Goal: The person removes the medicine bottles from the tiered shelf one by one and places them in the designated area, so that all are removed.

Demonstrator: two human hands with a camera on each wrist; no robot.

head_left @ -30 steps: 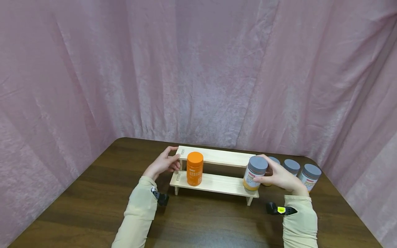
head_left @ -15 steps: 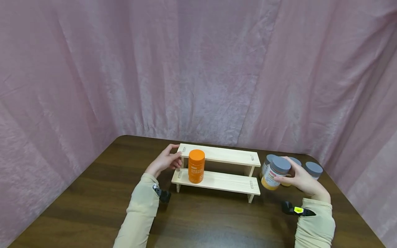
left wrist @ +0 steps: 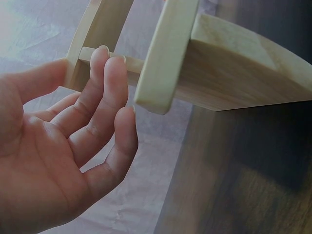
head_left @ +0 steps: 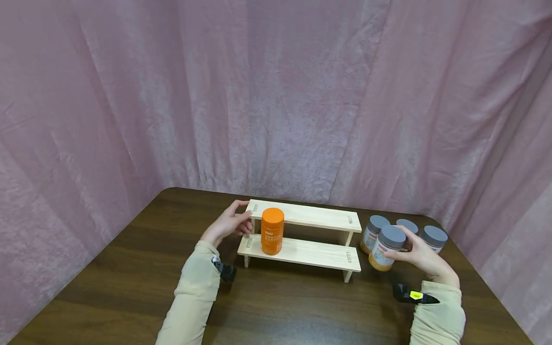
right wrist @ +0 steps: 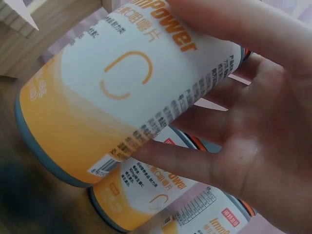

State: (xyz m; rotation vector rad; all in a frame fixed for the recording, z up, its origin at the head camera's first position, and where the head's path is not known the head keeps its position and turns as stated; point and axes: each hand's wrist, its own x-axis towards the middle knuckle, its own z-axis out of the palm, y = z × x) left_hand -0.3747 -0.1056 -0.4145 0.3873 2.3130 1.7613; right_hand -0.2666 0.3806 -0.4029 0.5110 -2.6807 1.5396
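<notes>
My right hand (head_left: 424, 261) grips a grey-lidded vitamin C jar (head_left: 382, 253), with its white label and yellow lower band in the right wrist view. The jar tilts slightly, right of the two-tier wooden rack (head_left: 310, 251). Whether its base touches the table is unclear. Around the rack's left end curls my left hand (head_left: 228, 224), its thumb on the upper board and its fingers beside the upright (left wrist: 163, 58). An orange jar (head_left: 272, 232) stands on the lower board, toward the left.
Three similar grey-lidded jars, a left one (head_left: 372, 235), a middle one (head_left: 407, 226) and a right one (head_left: 433, 237), stand behind the held jar. The dark wooden table (head_left: 276, 306) has a rounded far edge against a pink curtain (head_left: 276, 120).
My right hand has carried the grey-lidded jar rightward, from the lower board's right end to beside the rack, then slightly lower. The left hand stays at the rack's left end.
</notes>
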